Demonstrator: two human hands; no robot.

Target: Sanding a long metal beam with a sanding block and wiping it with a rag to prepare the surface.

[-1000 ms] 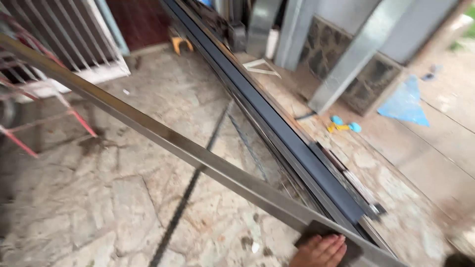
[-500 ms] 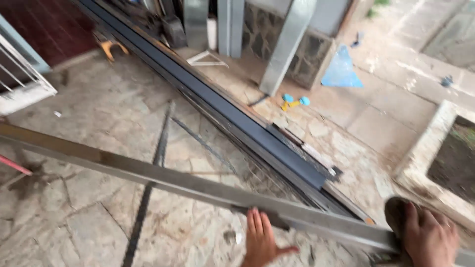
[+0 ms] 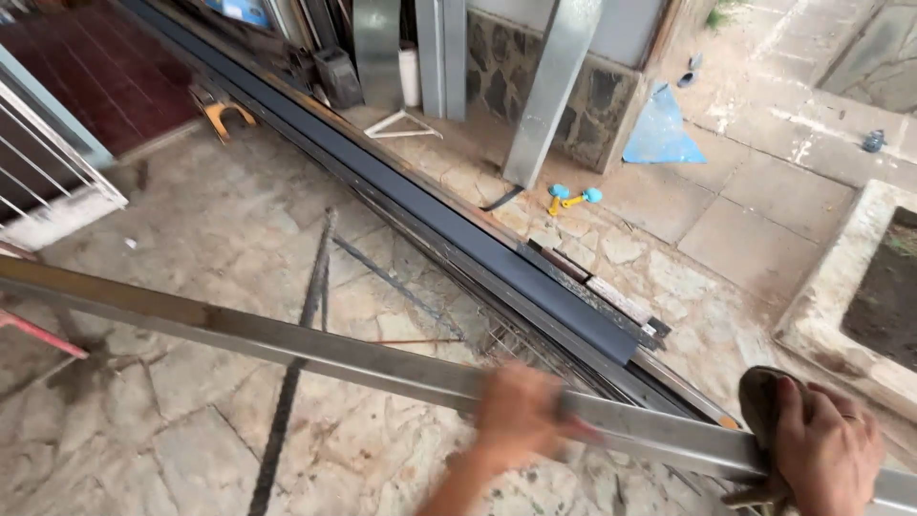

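Note:
A long shiny metal bar (image 3: 287,339) of square section crosses the view from the left edge to the lower right. My left hand (image 3: 521,411), blurred by motion, is wrapped over the bar near its middle. Further right, my right hand (image 3: 826,449) presses a dark brown cloth (image 3: 759,401) against the bar near its end.
A stack of long dark metal profiles (image 3: 458,234) lies diagonally on the stone floor behind the bar. Thin dark rods (image 3: 310,296) lie beneath the bar. Metal sheets (image 3: 554,86) lean on a stone wall. A small blue and yellow object (image 3: 571,198) lies nearby, and a raised planter edge (image 3: 831,315) at right.
The view has swung right and closer. My left hand, open flat below the bar half a second ago, now grips it. My right hand with the cloth stays near the bar's end.

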